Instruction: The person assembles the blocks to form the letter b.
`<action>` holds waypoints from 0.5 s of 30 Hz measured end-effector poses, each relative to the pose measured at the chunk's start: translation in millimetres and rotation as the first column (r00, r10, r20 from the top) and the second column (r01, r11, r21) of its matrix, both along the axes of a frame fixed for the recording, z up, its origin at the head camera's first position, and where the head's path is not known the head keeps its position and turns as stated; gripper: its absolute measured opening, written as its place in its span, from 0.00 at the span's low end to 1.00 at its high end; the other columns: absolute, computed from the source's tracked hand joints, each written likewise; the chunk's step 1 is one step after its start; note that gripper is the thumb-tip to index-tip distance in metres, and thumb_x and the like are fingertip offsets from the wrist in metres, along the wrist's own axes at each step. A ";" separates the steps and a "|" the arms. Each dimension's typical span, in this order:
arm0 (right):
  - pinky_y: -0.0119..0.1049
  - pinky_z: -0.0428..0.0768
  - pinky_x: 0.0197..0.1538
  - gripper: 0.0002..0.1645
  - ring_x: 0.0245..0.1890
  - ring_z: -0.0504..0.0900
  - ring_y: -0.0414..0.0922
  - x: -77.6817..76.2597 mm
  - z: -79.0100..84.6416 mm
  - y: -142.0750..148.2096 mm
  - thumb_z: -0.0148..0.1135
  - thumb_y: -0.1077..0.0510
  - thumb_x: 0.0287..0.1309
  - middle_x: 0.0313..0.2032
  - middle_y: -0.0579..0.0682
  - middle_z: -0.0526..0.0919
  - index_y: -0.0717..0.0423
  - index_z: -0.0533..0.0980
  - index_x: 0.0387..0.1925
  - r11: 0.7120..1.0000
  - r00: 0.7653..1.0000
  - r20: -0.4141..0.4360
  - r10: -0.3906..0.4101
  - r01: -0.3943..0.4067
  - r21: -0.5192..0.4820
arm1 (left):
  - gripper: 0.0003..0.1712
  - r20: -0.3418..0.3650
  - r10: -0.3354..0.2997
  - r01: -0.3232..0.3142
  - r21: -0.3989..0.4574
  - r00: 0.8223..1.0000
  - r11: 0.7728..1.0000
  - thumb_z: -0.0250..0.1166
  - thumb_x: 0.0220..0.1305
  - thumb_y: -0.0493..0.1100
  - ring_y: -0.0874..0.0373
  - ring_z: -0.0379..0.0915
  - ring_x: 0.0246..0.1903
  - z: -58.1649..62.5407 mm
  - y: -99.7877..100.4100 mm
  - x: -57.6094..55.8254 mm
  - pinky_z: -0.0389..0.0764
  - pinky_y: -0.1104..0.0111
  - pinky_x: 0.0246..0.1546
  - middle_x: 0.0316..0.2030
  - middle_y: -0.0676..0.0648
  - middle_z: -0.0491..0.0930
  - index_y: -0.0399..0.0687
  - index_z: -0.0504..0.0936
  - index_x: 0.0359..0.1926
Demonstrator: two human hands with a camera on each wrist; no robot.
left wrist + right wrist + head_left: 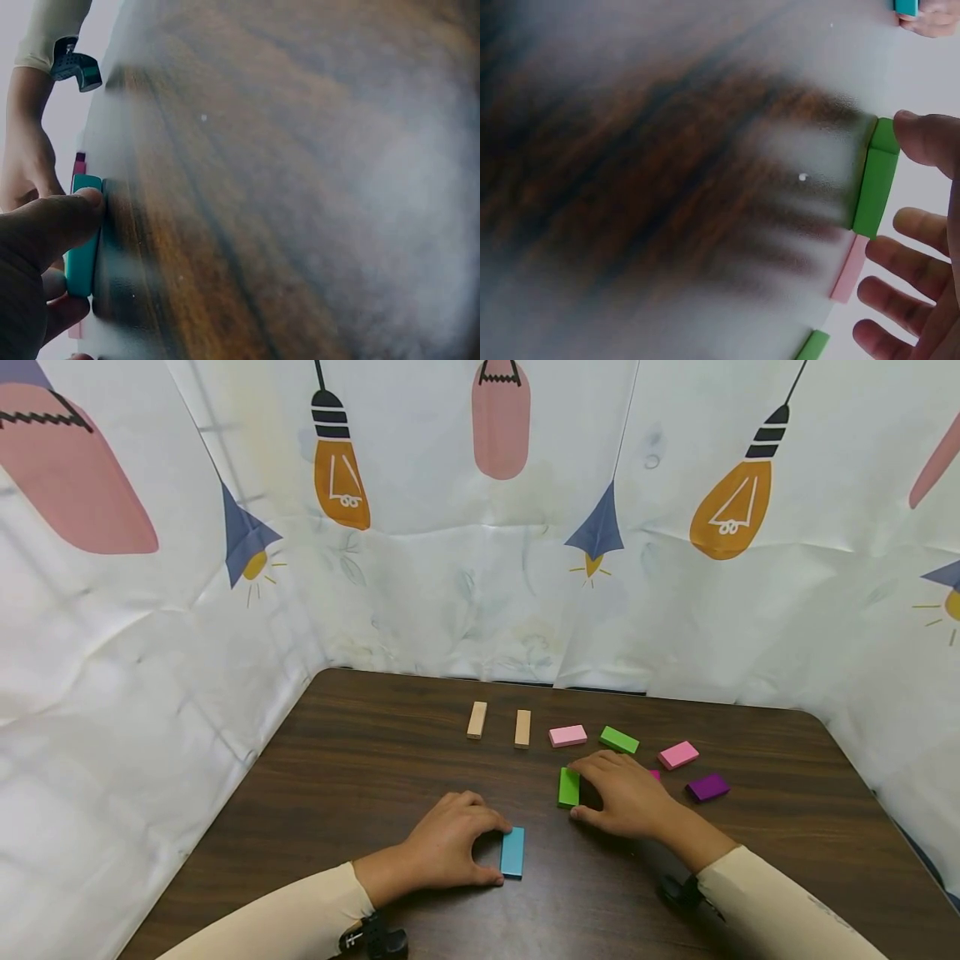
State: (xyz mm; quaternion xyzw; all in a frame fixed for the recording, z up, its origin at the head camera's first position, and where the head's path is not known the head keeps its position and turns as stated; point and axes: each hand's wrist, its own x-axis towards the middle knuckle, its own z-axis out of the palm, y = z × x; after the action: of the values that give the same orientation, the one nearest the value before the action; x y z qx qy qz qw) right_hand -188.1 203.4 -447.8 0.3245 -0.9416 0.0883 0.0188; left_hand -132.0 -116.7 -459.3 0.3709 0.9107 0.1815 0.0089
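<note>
On the dark brown table [375,752]: one blue block [512,852] and one green block [568,788], each between thumb and fingers

Near the middle of the table, holds the blue block by its two short ends with the left hand [453,842], with the thumb at the near end and a finger at the far end. More to the right and a little farther back, grips the green block with the right hand [622,797] in the same manner, with the other fingers spread loosely; cannot tell how firmly. Just behind the right hand, mostly covered by it, a magenta block [656,774]. Farther to the right, a dark purple block [707,788], lying flat. Toward the far edge, in a loose line from left to right: a pale wooden block [477,720], a second wooden block [522,729], a light pink block [567,736], another green block [619,740] and a deeper pink block [678,755], apart from one another. Around the table, white cloth [450,602] with printed lamps [597,522] and bulbs [341,481].
</note>
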 end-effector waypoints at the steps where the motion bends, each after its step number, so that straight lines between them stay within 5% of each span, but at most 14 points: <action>1: 0.55 0.68 0.67 0.40 0.64 0.73 0.52 -0.3 -0.3 -0.5 0.71 0.36 0.58 0.60 0.49 0.79 0.53 0.75 0.65 1.000 1.000 -0.005 0.005 -0.005 0.001 | 0.32 0.000 -0.001 0.001 0.000 1.000 1.000 0.78 0.52 0.65 0.61 0.70 0.52 0.0 -0.1 0.2 0.71 0.57 0.57 0.50 0.66 0.81 0.62 0.85 0.57; 15: 0.54 0.71 0.65 0.32 0.60 0.76 0.50 -3.7 -3.0 -3.6 0.72 0.41 0.58 0.55 0.47 0.82 0.52 0.79 0.59 1.000 1.000 -0.017 0.003 -0.003 0.007 | 0.32 -0.024 -0.018 0.018 0.015 1.000 1.000 0.77 0.53 0.65 0.60 0.72 0.55 -0.8 -0.5 1.1 0.71 0.55 0.59 0.53 0.63 0.82 0.60 0.85 0.57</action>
State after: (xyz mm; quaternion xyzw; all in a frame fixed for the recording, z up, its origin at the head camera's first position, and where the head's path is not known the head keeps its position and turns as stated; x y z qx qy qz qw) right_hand -191.8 199.8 -450.9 0.3268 -0.9412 0.0821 0.0254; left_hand -131.0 -117.2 -460.1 0.3812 0.9060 0.1841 -0.0032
